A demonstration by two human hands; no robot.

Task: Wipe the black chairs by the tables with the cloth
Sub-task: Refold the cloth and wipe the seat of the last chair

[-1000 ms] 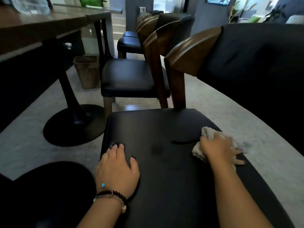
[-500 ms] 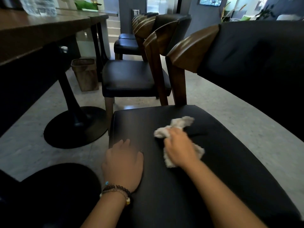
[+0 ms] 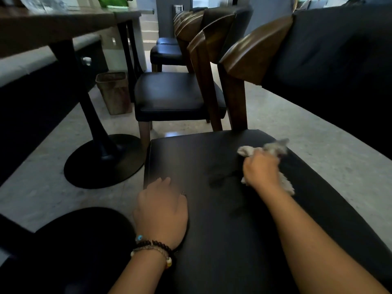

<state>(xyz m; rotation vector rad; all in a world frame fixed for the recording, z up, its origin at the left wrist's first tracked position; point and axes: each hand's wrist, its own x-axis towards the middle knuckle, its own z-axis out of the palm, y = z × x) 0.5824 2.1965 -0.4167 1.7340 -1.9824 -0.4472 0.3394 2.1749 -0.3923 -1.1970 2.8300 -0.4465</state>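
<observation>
Gripping cloth point(image 3: 273, 148), right hand point(image 3: 262, 170) on black chair seat point(image 3: 212, 158)

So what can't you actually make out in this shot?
- Head view: left hand fingertips, curled out of sight at the near seat edge.
- Cloth: motion-blurred, partly under the right hand; its grip is unclear.
- Clear object on the table: cut off by the top edge.
- Bin: contents too dark.
</observation>
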